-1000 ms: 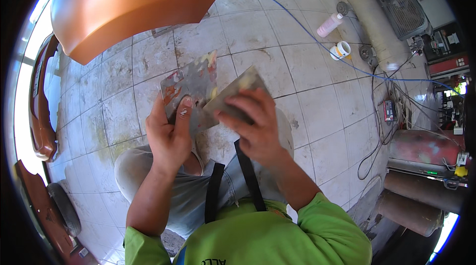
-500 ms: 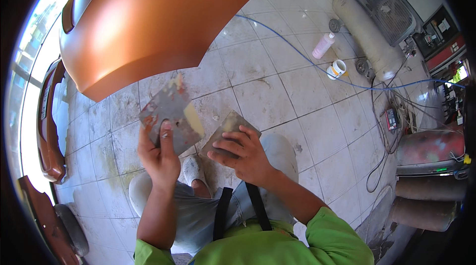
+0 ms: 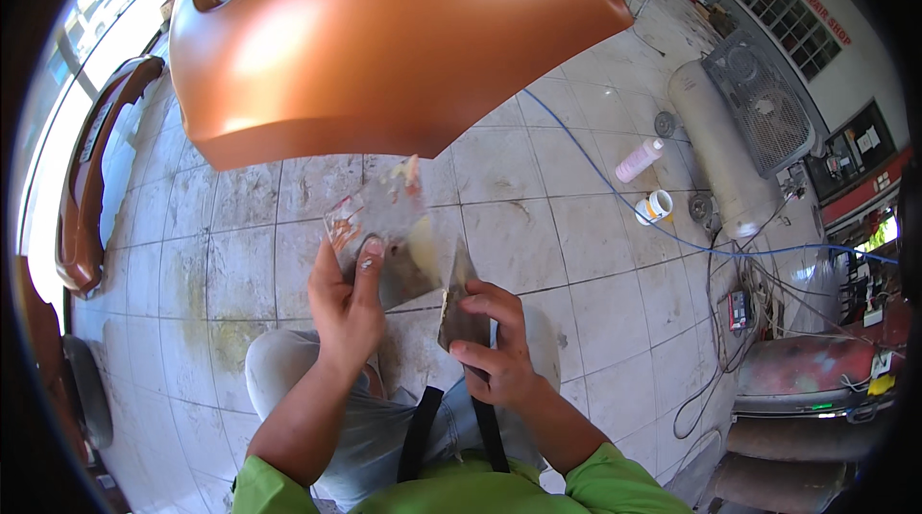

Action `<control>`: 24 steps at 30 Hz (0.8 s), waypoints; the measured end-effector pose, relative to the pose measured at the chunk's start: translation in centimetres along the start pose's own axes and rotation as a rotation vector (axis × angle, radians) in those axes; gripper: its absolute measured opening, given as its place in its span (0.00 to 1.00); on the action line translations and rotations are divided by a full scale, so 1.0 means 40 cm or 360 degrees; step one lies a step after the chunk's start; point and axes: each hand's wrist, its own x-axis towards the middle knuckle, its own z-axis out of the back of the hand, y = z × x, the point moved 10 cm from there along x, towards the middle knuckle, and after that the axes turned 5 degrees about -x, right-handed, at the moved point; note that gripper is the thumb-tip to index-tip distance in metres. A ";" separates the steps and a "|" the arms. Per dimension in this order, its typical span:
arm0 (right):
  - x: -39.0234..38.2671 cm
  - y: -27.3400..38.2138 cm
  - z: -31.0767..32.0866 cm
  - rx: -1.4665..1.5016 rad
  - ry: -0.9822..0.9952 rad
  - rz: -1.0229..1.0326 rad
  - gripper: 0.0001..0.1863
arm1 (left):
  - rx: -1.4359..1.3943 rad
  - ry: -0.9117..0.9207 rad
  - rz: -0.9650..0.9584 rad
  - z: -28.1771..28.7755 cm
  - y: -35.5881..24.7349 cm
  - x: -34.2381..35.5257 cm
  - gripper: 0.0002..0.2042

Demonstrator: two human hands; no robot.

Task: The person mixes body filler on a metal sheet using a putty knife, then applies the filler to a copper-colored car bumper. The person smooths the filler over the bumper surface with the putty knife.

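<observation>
Pinching a wide flat plate [image 3: 399, 231] with orange and cream smears, the left hand [image 3: 348, 314] has its thumb on top and its fingers curled round the side. Fingers of the right hand [image 3: 497, 343] grip a smaller grey plate [image 3: 463, 330], tipped up almost on its edge. It is just beside the wide plate, but I cannot tell if they touch. Both plates are held up in front of the person's knees, over the dirty tile floor [image 3: 509, 235]. Past them is a big, shiny orange car panel [image 3: 403, 43]. Off to the right are a pink bottle [image 3: 639, 160] and a white tub [image 3: 655, 207], with a blue hose [image 3: 595, 163] running near them. Farther right is a long tan tank [image 3: 715, 149].
</observation>
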 end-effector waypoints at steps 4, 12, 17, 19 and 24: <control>0.007 -0.096 -0.038 -0.0176 0.0114 -0.0119 0.44 | -0.0699 0.0006 0.0695 -0.027 0.090 -0.033 0.14; -0.040 -0.117 0.001 0.0353 0.0024 -0.0327 0.31 | -0.0316 -0.0016 0.0296 0.013 0.041 -0.058 0.15; -0.063 -0.105 -0.061 0.0106 0.0157 -0.0286 0.30 | -0.0489 -0.0024 0.0357 -0.004 0.036 -0.057 0.13; -0.083 -0.163 -0.054 -0.0203 0.0303 -0.0415 0.32 | -0.0379 0.0006 0.0279 -0.003 0.024 -0.059 0.13; 0.000 -0.117 0.058 -0.0645 0.0221 -0.0237 0.38 | 0.0718 0.0417 -0.0019 -0.057 -0.001 -0.076 0.13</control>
